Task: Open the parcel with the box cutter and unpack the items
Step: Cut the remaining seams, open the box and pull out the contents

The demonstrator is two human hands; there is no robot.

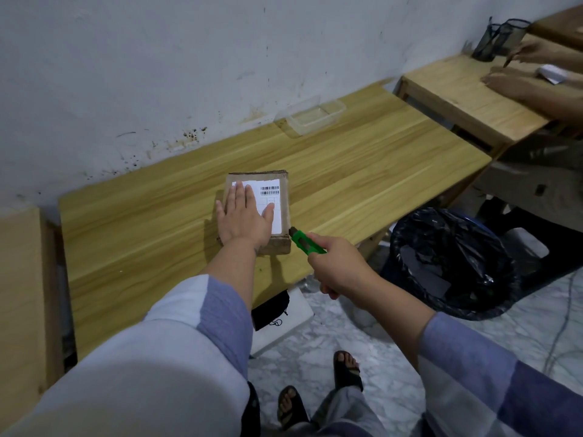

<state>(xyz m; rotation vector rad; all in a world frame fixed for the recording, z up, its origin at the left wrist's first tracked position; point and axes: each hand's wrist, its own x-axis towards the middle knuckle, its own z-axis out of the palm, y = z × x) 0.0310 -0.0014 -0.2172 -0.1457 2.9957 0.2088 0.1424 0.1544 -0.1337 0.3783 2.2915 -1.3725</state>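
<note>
A small brown cardboard parcel point(282, 216) with a white barcode label lies on the wooden table point(347, 159). My left hand point(243, 216) rests flat on top of the parcel, fingers spread, pressing it down. My right hand point(337, 266) grips a green box cutter point(305, 241). The cutter's tip touches the parcel's near right corner. The parcel's flaps look closed.
A clear plastic container point(310, 116) stands by the wall at the back. A bin lined with a black bag point(451, 263) sits on the floor to the right. Another person's hands point(517, 80) work at the neighbouring table point(457, 96). A white box and black pouch point(277, 313) lie under the table.
</note>
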